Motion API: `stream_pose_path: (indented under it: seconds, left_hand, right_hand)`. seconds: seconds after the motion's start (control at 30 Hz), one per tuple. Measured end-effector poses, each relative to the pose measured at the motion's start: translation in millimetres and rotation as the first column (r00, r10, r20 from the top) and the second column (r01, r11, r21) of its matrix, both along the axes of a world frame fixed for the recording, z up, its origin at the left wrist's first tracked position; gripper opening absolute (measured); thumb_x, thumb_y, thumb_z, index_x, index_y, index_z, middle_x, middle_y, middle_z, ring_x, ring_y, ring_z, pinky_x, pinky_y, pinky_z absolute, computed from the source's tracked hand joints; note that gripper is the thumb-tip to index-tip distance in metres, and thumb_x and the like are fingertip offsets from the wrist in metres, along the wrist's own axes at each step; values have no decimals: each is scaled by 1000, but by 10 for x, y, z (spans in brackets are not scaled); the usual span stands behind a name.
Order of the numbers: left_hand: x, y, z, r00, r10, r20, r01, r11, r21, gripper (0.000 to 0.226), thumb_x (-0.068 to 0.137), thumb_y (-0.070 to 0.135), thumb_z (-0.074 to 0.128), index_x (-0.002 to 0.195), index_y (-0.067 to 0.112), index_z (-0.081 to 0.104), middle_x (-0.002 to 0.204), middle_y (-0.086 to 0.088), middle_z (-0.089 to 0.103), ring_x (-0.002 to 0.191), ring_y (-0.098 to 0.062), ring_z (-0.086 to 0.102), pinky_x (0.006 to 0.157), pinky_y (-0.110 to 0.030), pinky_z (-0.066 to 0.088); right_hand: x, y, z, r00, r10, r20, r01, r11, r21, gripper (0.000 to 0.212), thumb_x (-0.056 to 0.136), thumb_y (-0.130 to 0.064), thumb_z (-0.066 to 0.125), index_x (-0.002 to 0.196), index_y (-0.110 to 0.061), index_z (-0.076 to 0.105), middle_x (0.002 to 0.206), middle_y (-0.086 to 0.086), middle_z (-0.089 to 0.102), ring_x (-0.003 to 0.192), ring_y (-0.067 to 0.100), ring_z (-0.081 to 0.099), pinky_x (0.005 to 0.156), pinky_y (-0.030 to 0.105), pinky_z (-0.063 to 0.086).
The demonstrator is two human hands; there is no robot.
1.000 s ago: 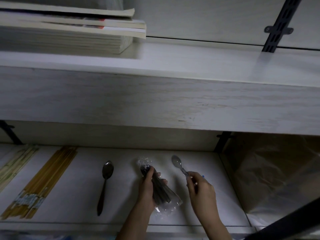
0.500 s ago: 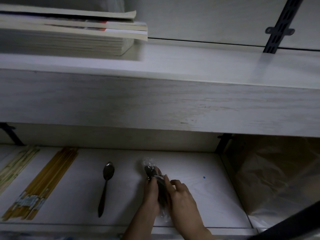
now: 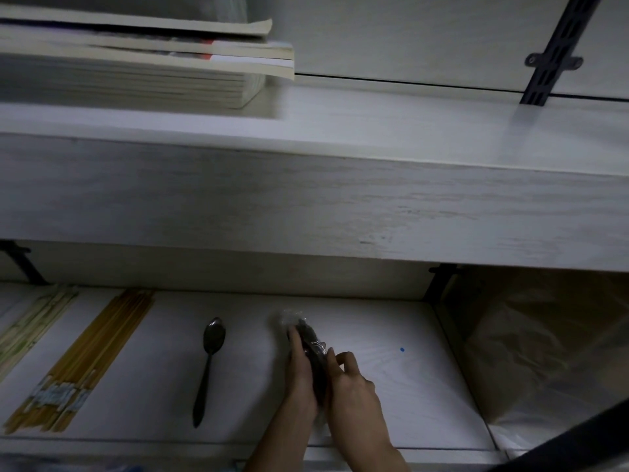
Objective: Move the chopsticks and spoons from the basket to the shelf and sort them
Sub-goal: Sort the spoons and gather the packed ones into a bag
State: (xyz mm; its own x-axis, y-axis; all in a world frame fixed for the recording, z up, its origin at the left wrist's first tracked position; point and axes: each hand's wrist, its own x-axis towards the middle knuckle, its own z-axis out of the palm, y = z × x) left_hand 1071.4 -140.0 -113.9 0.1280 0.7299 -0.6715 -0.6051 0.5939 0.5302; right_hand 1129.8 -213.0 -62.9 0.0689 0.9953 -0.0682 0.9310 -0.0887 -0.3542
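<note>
Both hands work the wrapped spoon bundle (image 3: 310,340) on the lower shelf (image 3: 408,396) — left hand (image 3: 301,369) gripping its side, right hand (image 3: 355,386) curled onto the wrap, probably opening it — beside the lone spoon (image 3: 207,367).

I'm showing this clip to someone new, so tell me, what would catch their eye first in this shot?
The left hand and right hand hold a plastic-wrapped bundle of spoons on the lower shelf, at the bottom middle. Left of it lie a loose spoon and yellow chopsticks, and a stack of books sits on the upper shelf, top left.
</note>
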Motion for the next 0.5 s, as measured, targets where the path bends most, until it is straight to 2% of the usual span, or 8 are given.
stream_pose_path:
  seconds: [0.1, 0.17, 0.23, 0.27, 0.3, 0.37, 0.4, 0.5]
  left_hand:
    - [-19, -16, 0, 996, -83, 38, 82, 996, 39, 52, 68, 64, 64, 67, 12, 58, 56, -3, 51, 52, -16, 51, 55, -26, 41]
    - [-62, -39, 2, 987, -158, 6, 157, 986, 56, 32, 73, 38, 69, 65, 11, 54, 50, -2, 51, 44, -14, 51, 48, -21, 41]
    - [-105, -41, 3, 977, -212, 34, 210, 976, 50, 24, 68, 26, 68, 61, 11, 50, 49, -2, 52, 41, -16, 52, 46, -18, 41]
    - [-122, -31, 1, 975, -219, 38, 217, 975, 47, 21, 68, 24, 68, 63, 11, 53, 52, -4, 53, 43, -17, 54, 47, -19, 42]
    - [-141, -41, 31, 978, -208, 23, 207, 977, 50, 19, 73, 22, 67, 65, 10, 56, 55, -5, 55, 45, -19, 56, 47, -20, 44]
    - [-148, -38, 25, 985, -173, -21, 174, 982, 76, 16, 78, 20, 66, 68, 9, 60, 59, -7, 57, 51, -20, 58, 48, -21, 46]
    - [-136, -40, 19, 985, -164, -46, 168, 982, 81, 15, 75, 21, 69, 71, 9, 61, 62, -7, 58, 56, -21, 58, 52, -24, 46]
    - [-102, -83, 26, 985, -127, -113, 138, 986, 98, 24, 71, 27, 75, 84, 8, 67, 72, -9, 65, 71, -23, 63, 61, -28, 49]
  right_hand:
    - [-28, 16, 4, 998, 48, 45, -46, 998, -30, 54, 97, -15, 33, 147, -25, 16, 135, 3, 36, 104, 26, 58, 86, 33, 49]
    - [-13, 17, 23, 995, 79, 54, -80, 997, 11, 46, 98, -30, 26, 143, -25, 27, 132, 0, 42, 103, 23, 58, 84, 32, 48]
    - [71, 23, 30, 998, 58, 24, -60, 997, 54, 57, 89, -50, 14, 132, -31, 46, 124, -5, 51, 105, 19, 54, 86, 30, 42]
    - [126, 24, 27, 997, 31, -75, -28, 999, 47, 55, 87, -57, 18, 126, -35, 51, 120, -7, 53, 107, 17, 51, 88, 28, 40]
    - [172, 22, 48, 962, -15, -272, 12, 1000, -13, 45, 88, -57, 32, 122, -36, 53, 117, -8, 54, 107, 14, 51, 89, 26, 40]
    - [214, 30, 74, 713, -144, -686, -18, 974, -224, 41, 84, -42, 62, 119, -30, 46, 112, -9, 56, 101, 9, 58, 87, 24, 46]
    - [220, 57, 53, 611, -172, -772, -94, 953, -287, 55, 78, -33, 70, 121, -26, 37, 111, -8, 56, 96, 8, 61, 84, 24, 48]
    - [225, 158, -56, 648, -151, -746, -235, 893, -384, 86, 63, -22, 68, 130, -25, 14, 104, 1, 63, 84, 12, 64, 77, 26, 51]
